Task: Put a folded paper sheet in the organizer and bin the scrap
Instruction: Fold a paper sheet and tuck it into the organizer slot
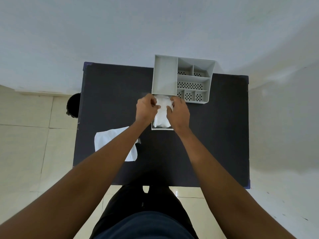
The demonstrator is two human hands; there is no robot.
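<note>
A grey organizer (193, 78) with several compartments stands at the far edge of the dark table (215, 135). Its drawer (162, 129) is pulled out toward me. A folded white paper (161, 118) lies in the drawer. My left hand (146, 107) and my right hand (178, 110) both pinch the paper's far end, just in front of the organizer. Another white paper sheet (107, 140) lies flat on the table's left part, partly hidden under my left forearm.
A black round bin (73, 105) stands on the tiled floor at the table's left edge. A white wall rises behind the table. My legs are at the table's near edge.
</note>
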